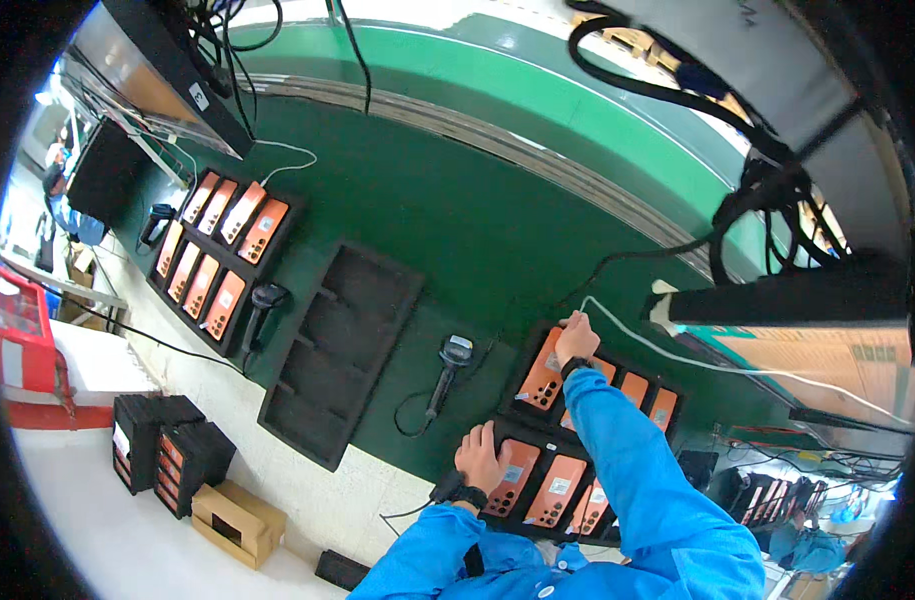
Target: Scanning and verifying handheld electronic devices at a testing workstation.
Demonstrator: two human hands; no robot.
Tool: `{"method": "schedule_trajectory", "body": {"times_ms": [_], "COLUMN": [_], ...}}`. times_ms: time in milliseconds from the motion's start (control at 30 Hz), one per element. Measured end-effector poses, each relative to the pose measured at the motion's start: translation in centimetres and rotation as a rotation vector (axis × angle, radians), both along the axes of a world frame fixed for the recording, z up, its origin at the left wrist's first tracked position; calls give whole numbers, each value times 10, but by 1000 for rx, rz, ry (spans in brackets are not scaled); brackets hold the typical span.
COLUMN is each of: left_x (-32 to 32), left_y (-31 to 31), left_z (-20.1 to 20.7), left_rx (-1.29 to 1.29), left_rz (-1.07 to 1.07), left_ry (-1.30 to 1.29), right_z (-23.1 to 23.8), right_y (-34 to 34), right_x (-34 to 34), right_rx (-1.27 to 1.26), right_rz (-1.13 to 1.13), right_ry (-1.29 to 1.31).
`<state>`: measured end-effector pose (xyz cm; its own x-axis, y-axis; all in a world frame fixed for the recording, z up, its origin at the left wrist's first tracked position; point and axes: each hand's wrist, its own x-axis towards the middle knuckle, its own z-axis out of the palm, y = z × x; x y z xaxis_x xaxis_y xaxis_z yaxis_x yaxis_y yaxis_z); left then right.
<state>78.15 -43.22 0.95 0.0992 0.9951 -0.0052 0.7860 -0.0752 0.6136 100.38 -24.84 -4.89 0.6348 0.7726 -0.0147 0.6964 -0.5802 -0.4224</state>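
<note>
My right hand [577, 339] is closed around the end of a white cable [657, 352], at the top end of a copper-coloured phone [540, 372]. Whether the plug sits in the phone is hidden by my fingers. This phone lies in the upper row of a black foam tray [507, 410], with more phones beside it, partly under my right sleeve. My left hand [482, 458] rests with fingers apart at the tray's left edge, touching the first phone [512, 478] of the lower row. Another phone [555, 491] with a white label lies beside it.
Left of the tray, a barcode scanner [447, 370] lies on the green mat [447, 240]. Beyond it are an unfilled black tray [342, 350], a second scanner [261, 310] and another tray of phones [277, 262]. A monitor [807, 365] stands at right; black cables [767, 190] hang above.
</note>
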Motion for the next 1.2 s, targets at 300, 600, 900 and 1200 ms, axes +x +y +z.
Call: {"method": "schedule_trajectory", "body": {"times_ms": [300,600,900,1200], "left_x": [0,4,-1,3], "left_y": [-6,-2,-1,-5], "left_z": [-11,-11,-9,-8], "left_rx": [24,-8,-26,50], "left_rz": [28,7,18,36], "left_ry": [42,-3,10,-10], "right_z": [57,19,11,25], "right_y": [-117,-184,-156,-107], "right_x": [4,90,101,122], "right_rx": [332,41,54,457], "right_rz": [430,164,281,178], "right_ry": [169,-54,-181,-134]}}
